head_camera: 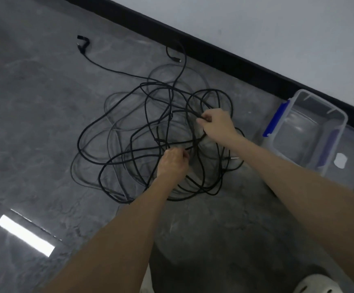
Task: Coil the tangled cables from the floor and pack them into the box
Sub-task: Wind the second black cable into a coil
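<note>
Tangled black cables (157, 140) heaped mid-floor on the grey polished floor (34, 123). I see the left grip (173, 163) pinching one strand and the right grip (216, 123) pinching another. Clear plastic box (325, 103) with blue latch sits at the floor's wall edge.

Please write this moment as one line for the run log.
stage: untangling | tangled cables: on floor | left hand: grips a strand | right hand: pinches a strand | clear plastic box: no cables inside
</note>
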Tool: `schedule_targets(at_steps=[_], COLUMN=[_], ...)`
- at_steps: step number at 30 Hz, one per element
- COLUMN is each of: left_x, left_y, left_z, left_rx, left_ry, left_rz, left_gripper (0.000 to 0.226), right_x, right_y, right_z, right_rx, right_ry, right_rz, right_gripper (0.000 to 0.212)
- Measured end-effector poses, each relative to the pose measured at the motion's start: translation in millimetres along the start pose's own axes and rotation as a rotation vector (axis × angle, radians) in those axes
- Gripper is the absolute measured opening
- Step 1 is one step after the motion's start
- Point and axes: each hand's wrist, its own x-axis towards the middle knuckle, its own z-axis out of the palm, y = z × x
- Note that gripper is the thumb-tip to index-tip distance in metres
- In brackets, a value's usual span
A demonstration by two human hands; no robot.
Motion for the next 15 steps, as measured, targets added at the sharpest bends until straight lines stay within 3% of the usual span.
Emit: schedule_targets(at_steps=[5, 8, 15], left_x=[-1.2, -5.3, -1.5], left_y=[3.5, 6.7, 30.9], left_z=[0.6, -0.2, -19.1], left_rx=[0.015, 0.003, -0.130], left_ry=[0.087, 0.215, 0.509], left_rz=[0.033, 0.062, 0.108], left_gripper=[0.023, 0.015, 0.005], right_x=[-15.7, -23.3, -42.1], right_y=[-0.1, -6.3, -23.9], right_z=[-9.7, -18.8, -43.6], right_rx=[0.263, 0.468, 0.583], right_ry=[0.042, 0.092, 0.179], right_rz=[0.085, 0.110, 0.058], right_gripper=[0.017, 0.003, 0.024])
